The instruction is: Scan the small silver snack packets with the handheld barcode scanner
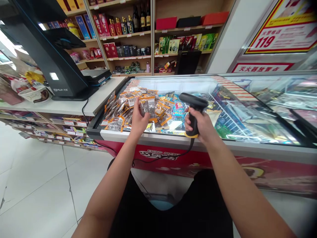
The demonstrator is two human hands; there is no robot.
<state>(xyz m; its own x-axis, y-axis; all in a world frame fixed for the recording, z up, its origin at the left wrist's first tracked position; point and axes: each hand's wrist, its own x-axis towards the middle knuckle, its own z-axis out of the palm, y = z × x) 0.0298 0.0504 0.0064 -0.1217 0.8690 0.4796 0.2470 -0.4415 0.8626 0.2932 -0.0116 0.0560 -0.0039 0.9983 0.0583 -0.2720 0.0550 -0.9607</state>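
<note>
Head view: left hand (140, 120) pinches one clear packet (148, 106) with orange ends, thumb and fingers closed at its edges; most of the face is uncovered, presumably so that its print stays readable. Packet sits at the right part of a loose heap of similar packets (121, 110), on top of the chest freezer (163, 138) near its front rim. Right hand (202, 128) is wrapped round the handle of a barcode scanner (194, 103), a hold suited to its pistol shape; its head points left, towards the packets, apart from them. Trigger finger position: cannot tell. Obstructions: scanner cable (191, 145) hangs from the handle and loops left across the red freezer front, a possible snag; heap crowds the held packet, so neighbouring labels could be mistaken for its own. Bright goods show through the glass beneath. Surroundings: counter (74, 107) at left with a dark terminal (53, 59) and a bowl (36, 96); stocked shelving (153, 43) behind; red-and-yellow sign (279, 38) upper right.
</note>
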